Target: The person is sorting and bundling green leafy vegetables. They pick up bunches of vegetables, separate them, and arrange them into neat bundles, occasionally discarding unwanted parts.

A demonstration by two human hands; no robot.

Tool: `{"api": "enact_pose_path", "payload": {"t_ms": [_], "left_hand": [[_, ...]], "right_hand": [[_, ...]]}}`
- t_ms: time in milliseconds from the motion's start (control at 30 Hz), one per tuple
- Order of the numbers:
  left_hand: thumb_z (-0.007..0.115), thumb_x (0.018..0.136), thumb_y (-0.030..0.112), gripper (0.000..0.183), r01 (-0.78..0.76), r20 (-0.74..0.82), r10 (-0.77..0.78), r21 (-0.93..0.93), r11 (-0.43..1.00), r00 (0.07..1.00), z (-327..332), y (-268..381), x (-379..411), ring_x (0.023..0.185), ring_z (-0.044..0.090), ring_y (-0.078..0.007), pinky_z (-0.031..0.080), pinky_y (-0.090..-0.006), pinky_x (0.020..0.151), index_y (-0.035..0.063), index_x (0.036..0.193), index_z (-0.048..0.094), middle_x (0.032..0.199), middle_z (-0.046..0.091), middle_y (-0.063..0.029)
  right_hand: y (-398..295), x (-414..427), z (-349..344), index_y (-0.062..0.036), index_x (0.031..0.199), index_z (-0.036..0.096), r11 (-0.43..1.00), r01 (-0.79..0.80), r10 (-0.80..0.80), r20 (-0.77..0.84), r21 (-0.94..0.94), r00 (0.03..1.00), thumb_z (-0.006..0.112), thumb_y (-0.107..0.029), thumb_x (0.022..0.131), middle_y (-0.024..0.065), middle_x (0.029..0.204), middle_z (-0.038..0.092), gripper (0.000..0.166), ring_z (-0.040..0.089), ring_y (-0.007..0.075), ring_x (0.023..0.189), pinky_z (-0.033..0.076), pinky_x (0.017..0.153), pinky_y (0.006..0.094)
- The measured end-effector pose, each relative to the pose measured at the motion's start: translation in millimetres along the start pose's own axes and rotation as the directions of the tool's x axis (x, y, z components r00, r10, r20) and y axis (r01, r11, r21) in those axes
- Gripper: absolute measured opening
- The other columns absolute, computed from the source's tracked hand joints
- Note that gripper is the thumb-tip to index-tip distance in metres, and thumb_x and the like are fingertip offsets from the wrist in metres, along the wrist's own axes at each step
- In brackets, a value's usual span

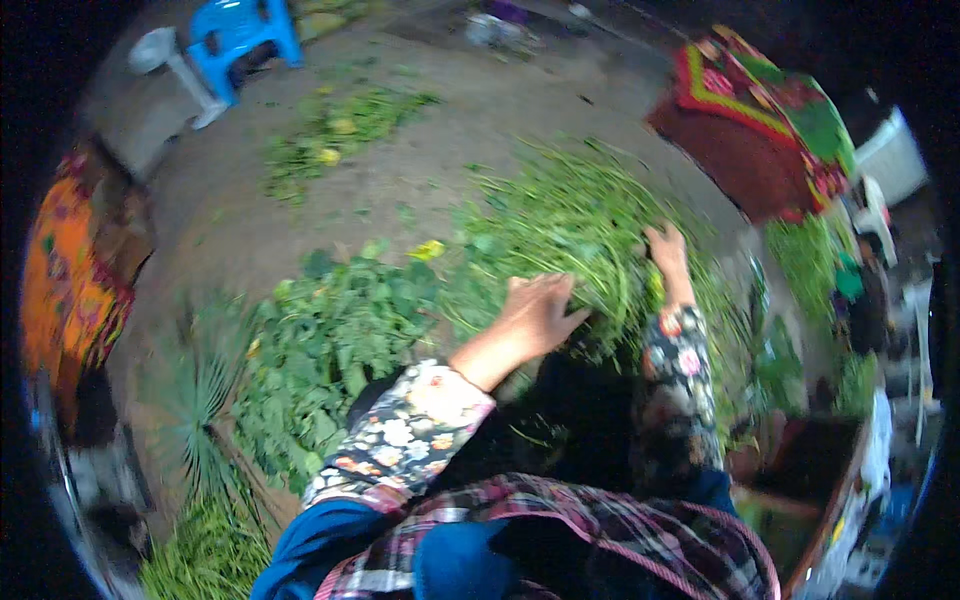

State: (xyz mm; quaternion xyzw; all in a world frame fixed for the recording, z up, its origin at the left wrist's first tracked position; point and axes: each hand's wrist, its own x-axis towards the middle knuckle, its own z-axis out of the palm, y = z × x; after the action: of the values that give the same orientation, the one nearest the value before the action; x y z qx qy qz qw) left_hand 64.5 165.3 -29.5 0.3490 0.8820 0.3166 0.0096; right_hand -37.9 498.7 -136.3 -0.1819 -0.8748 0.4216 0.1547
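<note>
A large heap of green leafy stems lies on the floor before me. My left hand rests at the near left side of this heap, palm down, with the thumb spread from the fingers. At the heap's right side my right hand touches the stems, fingers pointing away from me; whether it grips any is unclear. Some stems lie between the two hands. Left of my left forearm is a pile of broad green leaves, with a yellow flower at its far edge.
A smaller scatter of greens lies farther off, near a blue plastic chair. A fan-shaped palm leaf and grassy greens are at the left. Patterned cloth covers something at the far right; orange cloth hangs at the left.
</note>
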Motion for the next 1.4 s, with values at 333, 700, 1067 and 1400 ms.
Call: {"api": "enact_pose_path", "payload": {"t_ms": [333, 700, 1067, 1400], "left_hand": [[0.064, 0.087, 0.035, 0.051, -0.235, 0.436, 0.232, -0.049, 0.971, 0.869, 11.8, 10.1, -17.3, 0.103, 0.059, -0.0315, 0.045, -0.0433, 0.086, 0.0031, 0.125, 0.053, 0.107, 0.062, -0.014], [0.065, 0.085, 0.035, 0.05, -0.24, 0.391, 0.241, -0.052, 0.969, 0.888, 5.7, 11.0, -5.0, 0.101, 0.06, -0.0319, 0.046, -0.0431, 0.085, 0.0032, 0.123, 0.054, 0.106, 0.061, -0.0147], [0.065, 0.083, 0.032, 0.039, -0.059, 0.37, 0.098, -0.113, 0.992, 0.924, -3.0, -13.3, -16.3, 0.101, 0.06, -0.037, 0.047, -0.0483, 0.082, 0.0043, 0.109, 0.058, 0.108, 0.063, -0.0175], [0.049, 0.099, 0.022, 0.032, 0.108, 0.163, 0.176, -0.952, 0.285, 0.971, -112.1, -18.2, 3.5, 0.091, 0.066, -0.0231, 0.053, -0.0312, 0.076, -0.0066, 0.104, 0.062, 0.101, 0.068, -0.0168]], "right_hand": [[96.5, 5.8, 14.1, -0.0034, 0.094, 0.07, 0.937, 0.019, 0.094, 0.304, -0.349, 0.948, 0.059, -0.019, 0.085, 0.0164, 0.094, 0.07, 0.021, 0.068, 0.0271, 0.088, 0.053, 0.079, 0.0386], [115.4, 28.0, 81.7, -0.0009, 0.089, 0.068, 0.701, 0.512, -0.159, 0.592, -0.496, 0.79, 0.062, -0.027, 0.085, 0.016, 0.078, 0.066, 0.027, 0.062, 0.0286, 0.069, 0.048, 0.063, 0.0413], [-250.3, -41.7, -21.8, 0.0028, 0.105, 0.06, 0.606, 0.105, -0.298, 0.102, 0.788, 0.949, 0.053, -0.014, 0.097, 0.0049, 0.073, 0.062, 0.02, 0.058, 0.0109, 0.061, 0.045, 0.054, 0.0224], [-266.9, -105.2, -41.1, -0.0008, 0.104, 0.059, 0.719, 0.352, -0.499, 0.093, 0.599, 0.861, 0.051, -0.019, 0.099, -0.0004, 0.069, 0.057, 0.02, 0.054, 0.0069, 0.063, 0.043, 0.056, 0.0221]]}}
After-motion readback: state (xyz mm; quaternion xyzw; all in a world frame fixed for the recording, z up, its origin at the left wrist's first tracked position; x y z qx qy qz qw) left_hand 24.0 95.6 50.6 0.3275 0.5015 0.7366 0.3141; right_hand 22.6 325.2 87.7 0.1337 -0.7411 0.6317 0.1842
